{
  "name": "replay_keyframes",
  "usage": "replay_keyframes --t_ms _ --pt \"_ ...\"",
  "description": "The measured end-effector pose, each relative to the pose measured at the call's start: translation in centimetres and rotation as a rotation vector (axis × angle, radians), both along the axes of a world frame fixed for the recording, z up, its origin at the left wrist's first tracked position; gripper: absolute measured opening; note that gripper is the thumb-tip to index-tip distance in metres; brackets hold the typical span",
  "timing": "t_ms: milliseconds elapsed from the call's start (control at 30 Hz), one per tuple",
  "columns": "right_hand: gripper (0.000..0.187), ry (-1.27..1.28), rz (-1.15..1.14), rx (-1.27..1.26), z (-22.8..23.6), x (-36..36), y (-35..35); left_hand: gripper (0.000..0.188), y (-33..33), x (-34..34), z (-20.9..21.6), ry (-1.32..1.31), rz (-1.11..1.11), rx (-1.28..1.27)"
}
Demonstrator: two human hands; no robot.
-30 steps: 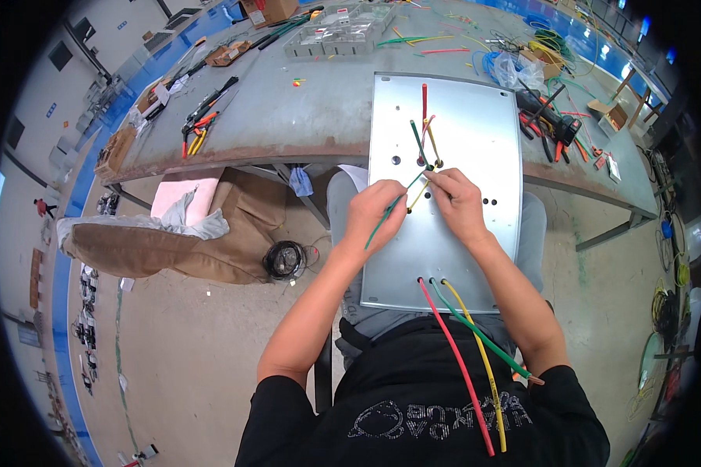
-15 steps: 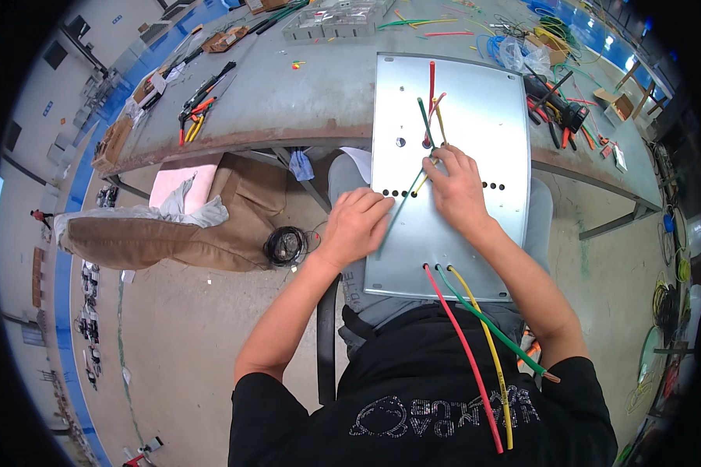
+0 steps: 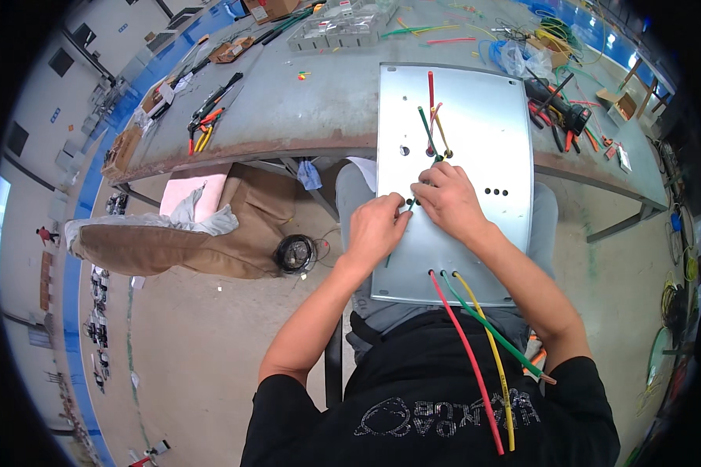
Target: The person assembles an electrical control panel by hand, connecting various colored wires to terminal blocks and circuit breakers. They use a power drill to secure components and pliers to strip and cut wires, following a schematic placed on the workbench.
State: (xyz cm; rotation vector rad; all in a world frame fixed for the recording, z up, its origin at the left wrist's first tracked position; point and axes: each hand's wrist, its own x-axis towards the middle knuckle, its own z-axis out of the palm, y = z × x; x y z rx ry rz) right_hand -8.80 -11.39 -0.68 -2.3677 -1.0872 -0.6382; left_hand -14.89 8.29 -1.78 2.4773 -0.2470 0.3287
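Observation:
A silvery metal panel [image 3: 487, 241] with rows of holes lies across my lap, its far end against the table edge. My left hand [image 3: 375, 227] is closed with thumb and fingers pinched at a thin green wire [image 3: 389, 258], whose tail shows below the fingertips. My right hand [image 3: 453, 201] is closed at the same wire just above and to the right; the fingers partly hide it. Beyond the hands, a red wire [image 3: 431, 89], a green wire [image 3: 423, 118] and a yellow wire [image 3: 442, 128] stick up from holes. Thick red [image 3: 463, 342], green [image 3: 502, 342] and yellow wires [image 3: 497, 358] come out of the near holes.
The grey worktable [image 3: 311, 101] stretches ahead. Cutters with red and yellow handles [image 3: 204, 128] lie left, a black power tool [image 3: 565, 113] right, clear plastic boxes [image 3: 339, 31] at the back. A brown padded chair [image 3: 179, 241] and a black cable coil [image 3: 296, 253] are at left.
My left hand has moved right and up, closing in on the green wire beside my right hand. My right hand has shifted slightly down and left along it. The view has shifted slightly.

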Motion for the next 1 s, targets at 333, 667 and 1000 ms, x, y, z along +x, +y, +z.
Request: replay_keyframes --t_ms 333,667,1000 --pt "0.003 0.048 0.234 -0.194 1.1 2.3 -0.2 0.018 -1.1 0.4 0.1 -0.033 0.028 -0.005" --pt "0.009 -0.096 0.313 -0.114 0.9 2.9 -0.3 0.016 1.4 2.3 -0.5 0.288 -0.049 -0.390" --pt "0.019 -0.051 0.210 0.366 0.5 2.8 -0.5 0.009 0.9 3.1 4.3 0.460 -0.215 -0.780"
